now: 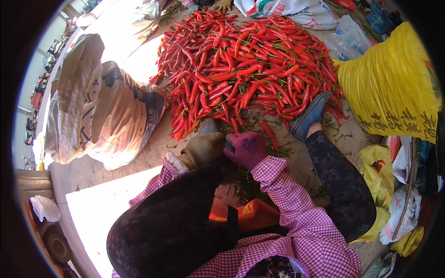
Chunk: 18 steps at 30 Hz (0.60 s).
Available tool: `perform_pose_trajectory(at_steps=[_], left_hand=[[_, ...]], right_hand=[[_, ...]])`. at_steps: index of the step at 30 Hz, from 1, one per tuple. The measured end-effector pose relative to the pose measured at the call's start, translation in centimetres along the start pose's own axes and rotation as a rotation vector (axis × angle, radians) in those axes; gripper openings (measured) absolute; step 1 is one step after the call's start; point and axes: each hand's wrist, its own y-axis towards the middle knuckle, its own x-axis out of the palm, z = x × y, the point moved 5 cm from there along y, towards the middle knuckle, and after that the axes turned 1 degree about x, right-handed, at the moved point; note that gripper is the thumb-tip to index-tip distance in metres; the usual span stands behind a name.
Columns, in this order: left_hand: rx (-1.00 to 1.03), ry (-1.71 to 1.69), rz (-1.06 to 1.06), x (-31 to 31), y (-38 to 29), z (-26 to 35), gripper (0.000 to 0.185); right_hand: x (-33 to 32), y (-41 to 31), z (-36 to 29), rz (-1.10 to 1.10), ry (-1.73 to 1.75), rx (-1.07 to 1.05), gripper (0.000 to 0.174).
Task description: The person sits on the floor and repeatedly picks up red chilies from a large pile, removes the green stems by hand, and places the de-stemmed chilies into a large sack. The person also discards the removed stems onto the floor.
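A large heap of red chili peppers (243, 66) with green stems lies on the concrete floor before me. At its near edge my two gloved hands meet. My left hand (204, 149), in a brown glove, has its fingers curled; whether it holds a pepper is hidden. Against it is my right hand (247, 147), in a purple-red glove with a dark thumb area, also curled, its grip not readable. A single red chili pepper (268, 135) lies just beyond my right hand. Green stems (248, 186) are scattered on the floor below the hands, between my legs.
Upright woven sacks (114, 114) stand at the left. A full yellow sack (389, 83) bearing writing is at the right, above crumpled yellow bags (377, 173). A white sack (288, 12) and a clear plastic bag (349, 38) lie behind the heap. Another person's gloved hands (222, 5) show at the top.
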Motion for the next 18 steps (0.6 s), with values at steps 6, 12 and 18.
perform_pose_trajectory(at_steps=[6, 12, 18], left_hand=[[-0.058, -0.107, 0.074, 1.0, -0.3, -1.1, 0.029], [0.087, 0.096, 0.054, 0.0, 0.2, -0.2, 0.027], [0.137, 0.168, 0.035, 0.4, 0.5, -0.4, 0.025]], right_hand=[[1.7, -0.2, 1.4, 0.056, 0.277, 0.261, 0.034], [5.5, -0.8, 3.1, 0.118, 0.708, 0.475, 0.031], [8.7, -1.2, 4.4, 0.099, 1.173, 0.758, 0.025]])
